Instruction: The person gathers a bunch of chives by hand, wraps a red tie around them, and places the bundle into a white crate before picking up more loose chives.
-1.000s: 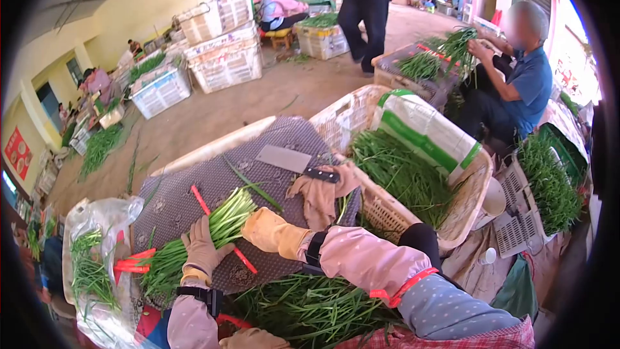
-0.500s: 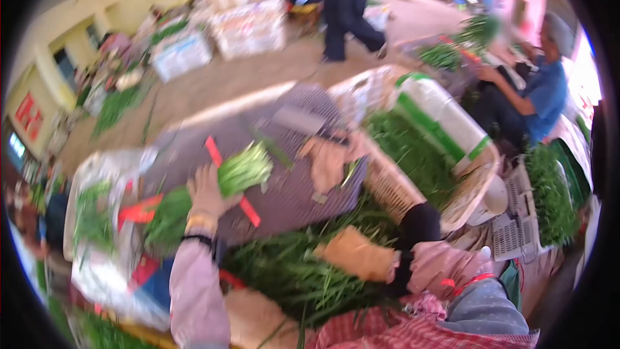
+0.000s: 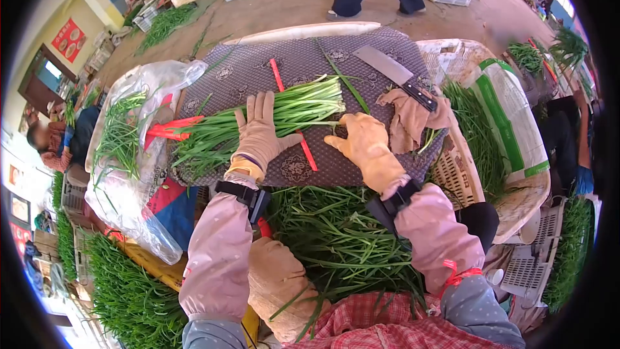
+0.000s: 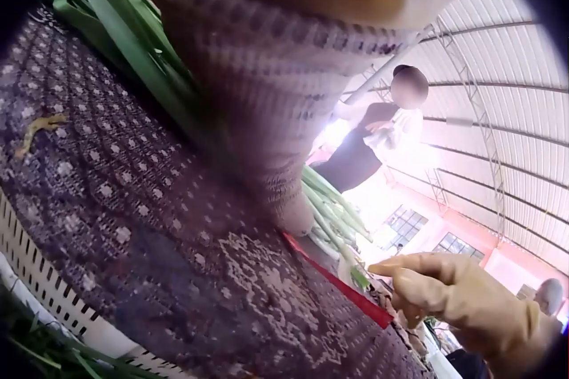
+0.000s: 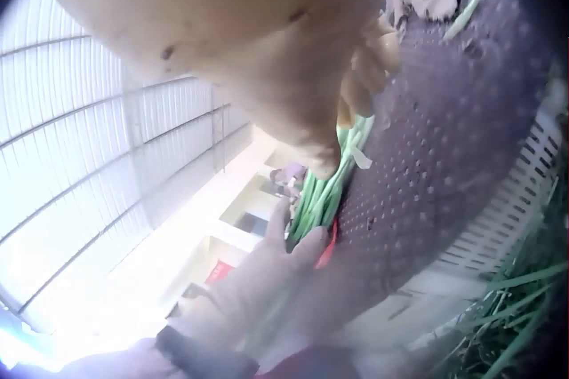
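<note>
A long bunch of green leafy stalks with pale cut ends (image 3: 310,100), like garlic chives, lies across a patterned cloth-covered board (image 3: 387,48). My gloved left hand (image 3: 261,130) rests on the bunch, fingers straight and thumb spread toward me. At the pale ends is my gloved right hand (image 3: 368,148), thumb apart from the forefinger, its fingertips right by a low stalk. The left wrist view shows that right hand (image 4: 453,299) beside the stalk ends. Under the bunch runs a red strip (image 3: 307,152); more red strips (image 3: 171,129) lie by the leafy tips.
A cleaver (image 3: 394,74) lies at the board's back right, its handle over a brown rag (image 3: 410,116). Loose greens (image 3: 342,232) fill the space before me. A plastic crate (image 3: 465,178) with greens stands right; clear plastic (image 3: 171,81) drapes the left. A person walks beyond.
My right hand left the stalk ends, dropped over the loose greens, then came back to the ends. My left hand stays on the bunch. The head view has swung left and down.
</note>
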`<state>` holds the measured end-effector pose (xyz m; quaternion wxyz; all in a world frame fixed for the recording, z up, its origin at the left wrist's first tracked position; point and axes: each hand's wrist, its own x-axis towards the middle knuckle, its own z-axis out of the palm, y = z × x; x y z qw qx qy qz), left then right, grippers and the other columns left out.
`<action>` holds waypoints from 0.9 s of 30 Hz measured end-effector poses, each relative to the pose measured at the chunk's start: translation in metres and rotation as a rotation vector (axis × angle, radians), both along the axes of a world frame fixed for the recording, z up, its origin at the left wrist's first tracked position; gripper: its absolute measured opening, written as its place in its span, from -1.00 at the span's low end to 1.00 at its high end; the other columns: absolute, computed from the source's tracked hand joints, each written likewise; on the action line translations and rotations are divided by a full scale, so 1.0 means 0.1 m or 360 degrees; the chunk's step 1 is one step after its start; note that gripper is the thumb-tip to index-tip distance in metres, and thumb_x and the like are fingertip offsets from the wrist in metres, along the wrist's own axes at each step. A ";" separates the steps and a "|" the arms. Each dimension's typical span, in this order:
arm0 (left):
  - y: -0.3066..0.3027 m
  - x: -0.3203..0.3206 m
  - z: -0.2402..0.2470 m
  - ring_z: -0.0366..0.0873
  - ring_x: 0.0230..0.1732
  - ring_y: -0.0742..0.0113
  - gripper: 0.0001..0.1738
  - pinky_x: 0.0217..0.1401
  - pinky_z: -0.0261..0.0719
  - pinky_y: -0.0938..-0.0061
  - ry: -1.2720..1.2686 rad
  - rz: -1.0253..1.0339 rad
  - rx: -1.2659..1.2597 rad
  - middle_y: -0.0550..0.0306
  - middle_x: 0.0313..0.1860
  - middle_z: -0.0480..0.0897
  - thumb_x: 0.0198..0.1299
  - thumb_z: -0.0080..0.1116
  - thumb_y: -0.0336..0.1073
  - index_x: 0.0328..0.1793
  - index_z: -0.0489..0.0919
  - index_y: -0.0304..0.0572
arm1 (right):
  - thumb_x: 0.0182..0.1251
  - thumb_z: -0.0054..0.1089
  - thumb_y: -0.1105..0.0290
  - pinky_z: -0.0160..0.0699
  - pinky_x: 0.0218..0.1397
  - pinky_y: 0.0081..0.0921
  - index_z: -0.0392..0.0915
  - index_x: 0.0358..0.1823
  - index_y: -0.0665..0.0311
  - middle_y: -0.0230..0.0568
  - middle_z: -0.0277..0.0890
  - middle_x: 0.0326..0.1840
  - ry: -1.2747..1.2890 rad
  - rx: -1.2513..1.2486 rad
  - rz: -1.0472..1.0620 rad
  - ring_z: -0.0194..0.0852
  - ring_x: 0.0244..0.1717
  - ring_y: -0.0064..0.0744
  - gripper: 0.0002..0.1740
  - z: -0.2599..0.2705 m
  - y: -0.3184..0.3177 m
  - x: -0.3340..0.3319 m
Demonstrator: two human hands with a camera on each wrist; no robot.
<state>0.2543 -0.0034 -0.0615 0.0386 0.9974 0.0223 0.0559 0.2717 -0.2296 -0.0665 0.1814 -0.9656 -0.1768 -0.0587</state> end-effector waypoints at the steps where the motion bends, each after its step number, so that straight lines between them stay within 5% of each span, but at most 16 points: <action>1: 0.03 0.03 -0.11 -0.20 0.63 -0.13 0.38 0.59 -0.31 -0.12 -0.0005 -0.0008 -0.0028 -0.13 0.61 -0.02 -0.18 0.31 0.45 0.61 -0.10 -0.17 | 0.29 0.17 -0.01 0.59 -0.01 -0.19 0.61 -0.15 0.21 -0.08 0.63 -0.12 0.0057 -0.0158 -0.0009 0.62 -0.05 -0.07 -0.59 -0.05 0.05 0.07; 9: 0.10 0.08 -0.20 -0.21 0.63 -0.10 0.40 0.57 -0.36 -0.17 0.0046 -0.0017 -0.0074 -0.08 0.62 -0.04 -0.21 0.23 0.55 0.62 -0.10 -0.12 | 0.30 0.13 0.20 0.60 -0.17 -0.18 0.61 -0.29 0.19 -0.11 0.63 -0.31 -0.0180 0.0155 0.0220 0.63 -0.24 -0.07 -0.78 -0.14 -0.25 0.11; 12: 0.09 0.08 -0.18 -0.21 0.63 -0.10 0.41 0.58 -0.37 -0.16 0.0051 -0.0015 -0.0062 -0.09 0.62 -0.05 -0.22 0.23 0.55 0.62 -0.10 -0.13 | 0.26 0.30 0.17 0.54 -0.25 -0.40 0.65 -0.30 0.19 -0.15 0.62 -0.35 0.0830 0.0618 0.0711 0.56 -0.39 -0.20 -0.77 0.38 -0.59 -0.42; 13: 0.09 0.06 -0.20 -0.21 0.63 -0.10 0.41 0.58 -0.37 -0.16 0.0060 -0.0002 -0.0061 -0.09 0.62 -0.05 -0.22 0.23 0.55 0.62 -0.10 -0.13 | 0.31 0.27 0.12 0.54 -0.24 -0.41 0.66 -0.16 0.16 -0.14 0.62 -0.35 0.1512 0.0971 0.1095 0.55 -0.40 -0.24 -0.72 0.34 -0.72 -0.57; 14: 0.09 0.06 -0.20 -0.22 0.63 -0.11 0.41 0.58 -0.37 -0.16 0.0066 -0.0011 -0.0098 -0.10 0.62 -0.05 -0.21 0.23 0.55 0.62 -0.10 -0.13 | 0.33 0.23 0.17 0.56 -0.20 -0.41 0.63 0.01 0.14 -0.10 0.64 -0.31 0.1957 0.0824 0.1215 0.59 -0.35 -0.20 -0.68 0.28 -0.82 -0.70; 15: 0.09 0.07 -0.17 -0.22 0.63 -0.11 0.41 0.57 -0.37 -0.17 0.0057 -0.0027 -0.0131 -0.10 0.62 -0.05 -0.21 0.23 0.55 0.62 -0.10 -0.14 | 0.31 0.19 0.23 0.60 -0.21 -0.31 0.60 0.03 0.18 -0.11 0.67 -0.27 0.1372 0.0116 0.1406 0.64 -0.31 -0.12 -0.67 0.30 -0.83 -0.82; 16: 0.10 0.08 -0.18 -0.22 0.63 -0.11 0.41 0.57 -0.37 -0.17 0.0039 -0.0024 -0.0126 -0.10 0.62 -0.05 -0.21 0.23 0.55 0.62 -0.10 -0.14 | 0.27 0.12 0.33 0.62 -0.24 -0.17 0.60 -0.01 0.17 -0.07 0.67 -0.27 0.0909 -0.0724 0.1049 0.67 -0.28 -0.06 -0.72 0.44 -0.77 -1.01; 18: 0.10 0.07 -0.22 -0.22 0.63 -0.12 0.40 0.57 -0.37 -0.17 0.0014 -0.0047 -0.0080 -0.12 0.62 -0.06 -0.19 0.22 0.54 0.61 -0.10 -0.16 | 0.25 0.14 0.26 0.61 -0.25 -0.12 0.58 -0.08 0.16 -0.15 0.64 -0.38 0.0474 -0.0603 0.0760 0.66 -0.36 -0.08 -0.75 0.44 -0.68 -1.00; 20: 0.04 0.05 -0.15 -0.21 0.63 -0.13 0.35 0.57 -0.36 -0.17 0.0016 -0.0034 -0.0069 -0.13 0.61 -0.03 -0.15 0.25 0.48 0.60 -0.06 -0.18 | 0.24 0.13 0.33 0.62 -0.24 -0.16 0.59 -0.11 0.12 -0.14 0.64 -0.35 0.0241 0.0081 0.0834 0.66 -0.32 -0.12 -0.79 0.45 -0.60 -0.76; 22: -0.02 0.02 -0.05 -0.19 0.62 -0.13 0.30 0.57 -0.35 -0.17 0.0040 0.0018 -0.0035 -0.13 0.60 0.00 -0.12 0.28 0.42 0.59 -0.02 -0.20 | 0.22 0.12 0.45 0.63 -0.09 -0.23 0.59 -0.05 0.09 -0.13 0.64 -0.19 -0.0220 0.0090 0.0685 0.62 -0.13 -0.10 -0.74 0.37 -0.38 -0.38; 23: -0.03 0.00 -0.09 -0.18 0.62 -0.13 0.28 0.57 -0.33 -0.16 -0.0034 0.0019 -0.0010 -0.14 0.59 0.01 -0.11 0.30 0.38 0.59 0.00 -0.21 | 0.28 0.07 0.43 0.62 -0.03 -0.21 0.56 0.02 0.08 -0.07 0.63 -0.14 -0.0428 0.0464 0.0717 0.62 -0.10 -0.07 -0.72 0.33 -0.25 -0.20; 25: -0.02 0.01 -0.14 -0.16 0.62 -0.11 0.26 0.57 -0.32 -0.16 -0.0049 0.0062 -0.0050 -0.13 0.60 0.01 -0.10 0.29 0.39 0.59 0.00 -0.17 | 0.34 0.12 0.23 0.61 0.03 -0.24 0.45 0.18 0.06 -0.07 0.60 -0.02 -0.0317 0.0165 0.0282 0.60 -0.02 -0.07 -0.61 0.36 -0.02 0.10; 27: 0.01 0.00 -0.18 -0.16 0.62 -0.10 0.25 0.58 -0.32 -0.15 -0.0051 0.0077 -0.0084 -0.12 0.60 0.00 -0.09 0.28 0.39 0.59 0.00 -0.15 | 0.37 0.07 0.14 0.60 0.01 -0.24 0.56 0.02 0.09 -0.06 0.61 -0.05 -0.0071 -0.0022 0.0217 0.61 -0.01 -0.09 -0.69 0.14 -0.02 0.45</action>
